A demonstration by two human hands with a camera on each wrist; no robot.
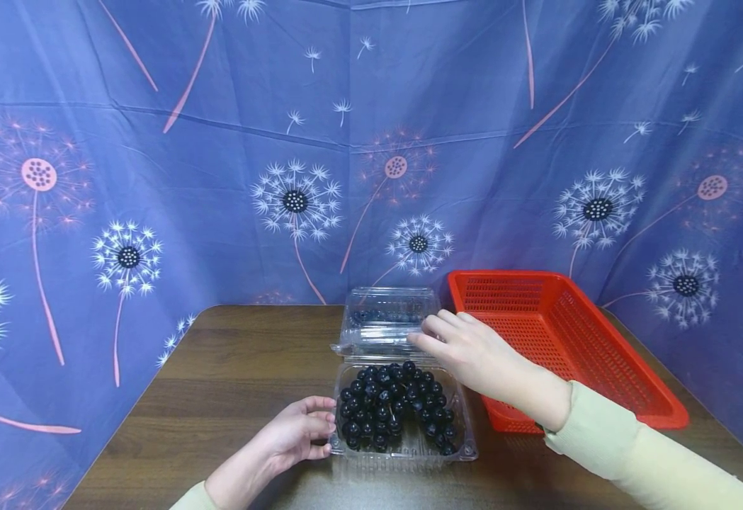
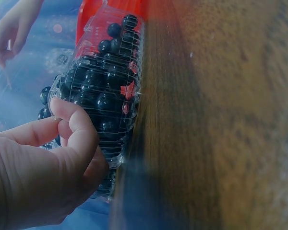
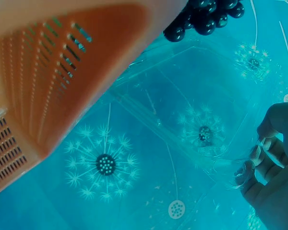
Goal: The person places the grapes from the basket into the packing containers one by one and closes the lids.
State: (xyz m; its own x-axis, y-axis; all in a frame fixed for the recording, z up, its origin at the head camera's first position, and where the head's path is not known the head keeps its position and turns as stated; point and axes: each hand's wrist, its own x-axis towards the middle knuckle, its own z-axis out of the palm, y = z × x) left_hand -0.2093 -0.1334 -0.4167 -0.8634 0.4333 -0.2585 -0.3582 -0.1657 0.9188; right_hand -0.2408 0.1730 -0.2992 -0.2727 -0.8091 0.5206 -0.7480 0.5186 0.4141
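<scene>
Dark round grapes [image 1: 384,407] fill much of a clear plastic clamshell box [image 1: 409,457] on the table. Its transparent lid [image 1: 384,333] is swung up and back on the far side. My left hand [image 1: 297,432] pinches the box's left rim between thumb and fingers; the left wrist view shows this hand [image 2: 62,153] at the rim's corner, beside the grapes [image 2: 108,81]. With curled fingers, my right hand [image 1: 467,347] pinches the lid near its right corner. In the right wrist view that hand [image 3: 273,163] grips the lid's clear edge.
A red perforated plastic basket [image 1: 620,354] stands to the right of the box, partly behind my right forearm. The brown wooden table [image 1: 237,368] extends to the left. A blue cloth with dandelion prints [image 1: 218,212] hangs behind and at the sides.
</scene>
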